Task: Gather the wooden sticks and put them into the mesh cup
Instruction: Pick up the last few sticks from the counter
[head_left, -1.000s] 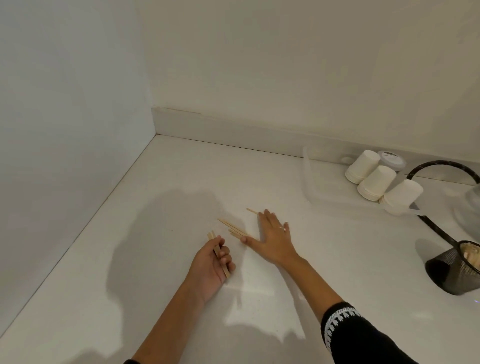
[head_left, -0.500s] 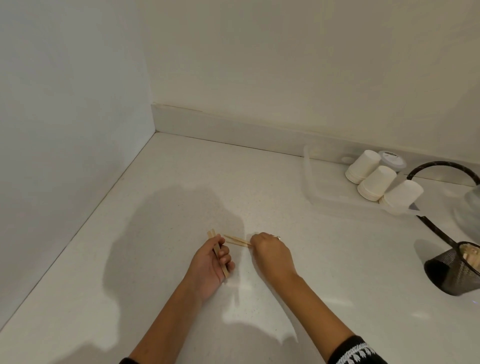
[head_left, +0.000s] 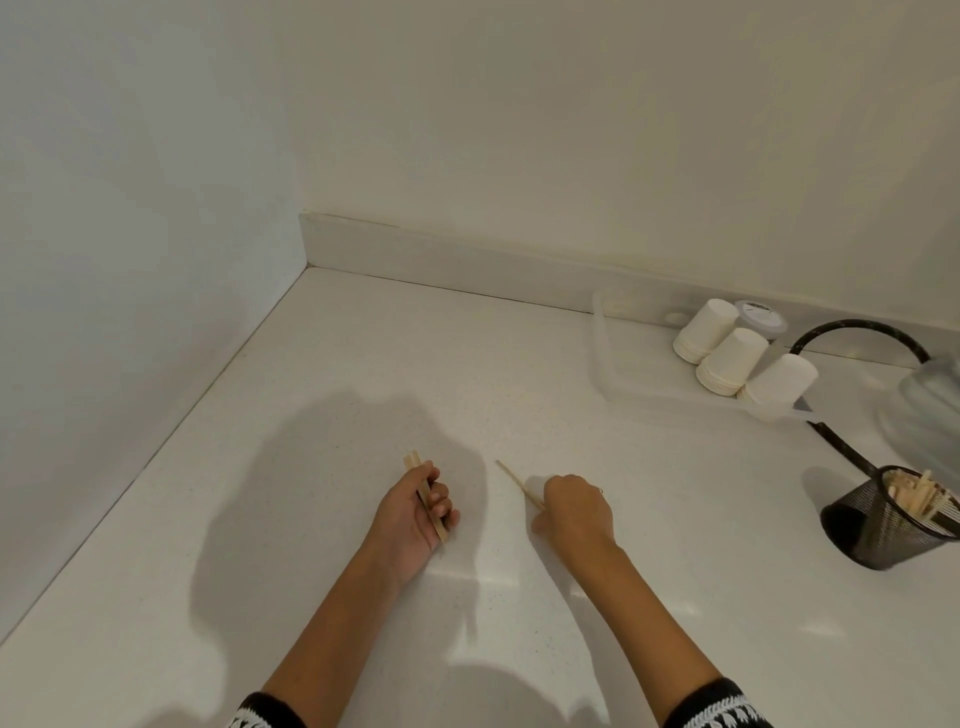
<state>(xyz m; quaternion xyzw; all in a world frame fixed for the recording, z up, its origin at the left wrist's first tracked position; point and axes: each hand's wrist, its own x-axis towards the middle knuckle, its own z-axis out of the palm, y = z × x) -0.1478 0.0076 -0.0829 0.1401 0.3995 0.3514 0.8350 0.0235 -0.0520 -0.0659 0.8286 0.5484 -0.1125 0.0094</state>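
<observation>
My left hand (head_left: 413, 512) rests on the white counter, fingers curled around a small bundle of wooden sticks (head_left: 427, 493) whose ends poke out front and back. To its right, my right hand (head_left: 571, 506) is closed on thin wooden sticks (head_left: 517, 483) that point up and to the left from the fist. The black mesh cup (head_left: 883, 525) lies tilted at the far right of the counter, with several pale wooden sticks inside it. The cup is well apart from both hands.
Three white paper cups (head_left: 735, 356) lie in a clear plastic tray (head_left: 602, 358) at the back right. A black cable (head_left: 841, 449) loops behind the mesh cup. A glass object (head_left: 930, 405) sits at the right edge. Walls close the left and back sides.
My right hand went from flat on the loose sticks to a fist around them, then drew them right, away from my left hand. The left hand stayed put.
</observation>
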